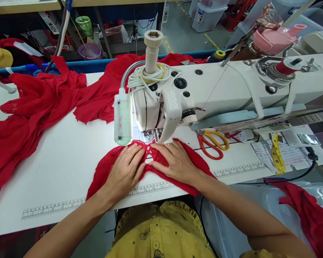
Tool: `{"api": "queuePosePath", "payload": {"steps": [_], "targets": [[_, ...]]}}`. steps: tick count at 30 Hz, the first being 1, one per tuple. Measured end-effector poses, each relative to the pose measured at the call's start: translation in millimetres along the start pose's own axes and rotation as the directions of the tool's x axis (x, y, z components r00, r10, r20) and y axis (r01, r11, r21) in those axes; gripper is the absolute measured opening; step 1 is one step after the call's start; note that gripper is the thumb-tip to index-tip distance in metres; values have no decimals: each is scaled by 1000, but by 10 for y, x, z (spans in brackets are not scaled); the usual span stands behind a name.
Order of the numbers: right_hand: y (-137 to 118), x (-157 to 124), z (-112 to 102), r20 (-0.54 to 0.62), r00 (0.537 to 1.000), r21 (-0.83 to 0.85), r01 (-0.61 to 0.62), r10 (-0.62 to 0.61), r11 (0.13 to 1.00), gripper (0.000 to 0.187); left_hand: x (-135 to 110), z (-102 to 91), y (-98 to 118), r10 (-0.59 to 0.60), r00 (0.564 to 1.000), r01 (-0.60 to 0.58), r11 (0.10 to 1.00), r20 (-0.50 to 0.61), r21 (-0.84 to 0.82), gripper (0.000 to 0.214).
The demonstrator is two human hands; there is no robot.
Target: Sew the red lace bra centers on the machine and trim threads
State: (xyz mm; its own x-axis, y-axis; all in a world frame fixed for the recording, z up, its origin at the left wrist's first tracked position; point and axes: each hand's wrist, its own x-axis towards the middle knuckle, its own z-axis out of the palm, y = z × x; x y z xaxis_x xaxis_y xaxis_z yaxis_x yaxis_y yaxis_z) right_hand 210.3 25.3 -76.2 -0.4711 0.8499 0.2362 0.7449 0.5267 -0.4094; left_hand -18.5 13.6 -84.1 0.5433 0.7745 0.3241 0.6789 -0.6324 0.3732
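A red lace-trimmed garment piece (101,175) spreads in two wings across the white sewing table, with a crisscross of narrow straps at its middle. My left hand (127,167) lies on the left wing, its fingers stretched toward the needle area. On the other wing rests my right hand (176,163), with fingers extended and thumb spread near the straps. Just beyond my fingertips is the presser foot (149,133) of a white sewing machine (191,89). The garment's far edge reaches up to it; whether it lies under the foot I cannot tell.
A lit lamp (123,120) hangs left of the needle. Scissors (202,144) with red and orange handles lie to the right, near a yellow tape measure (276,156) and written paper (296,156). Red fabric (51,104) is heaped at left. A clear plastic bin (231,218) stands lower right.
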Motion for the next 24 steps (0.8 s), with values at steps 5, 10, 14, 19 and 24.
{"api": "queuePosePath", "payload": {"steps": [5, 10, 14, 19, 24], "targets": [[-6, 7, -11, -4, 1000, 4, 5, -5, 1000, 49, 13, -9, -8, 18, 1000, -18, 1000, -4, 14, 45], [-6, 5, -5, -1, 1000, 10, 2, -2, 1000, 48, 41, -20, 6, 21, 1000, -22, 999, 19, 26, 36], [-11, 9, -7, 2, 1000, -1, 3, -3, 1000, 49, 45, -31, 16, 21, 999, -23, 999, 33, 36, 35], [-19, 12, -15, 0, 1000, 2, 2, -2, 1000, 48, 21, -27, 11, -10, 1000, 10, 1000, 2, 17, 44], [-10, 12, -8, -5, 1000, 5, 14, -13, 1000, 48, 17, -21, 0, -27, 1000, 27, 1000, 4, -7, 39]]}}
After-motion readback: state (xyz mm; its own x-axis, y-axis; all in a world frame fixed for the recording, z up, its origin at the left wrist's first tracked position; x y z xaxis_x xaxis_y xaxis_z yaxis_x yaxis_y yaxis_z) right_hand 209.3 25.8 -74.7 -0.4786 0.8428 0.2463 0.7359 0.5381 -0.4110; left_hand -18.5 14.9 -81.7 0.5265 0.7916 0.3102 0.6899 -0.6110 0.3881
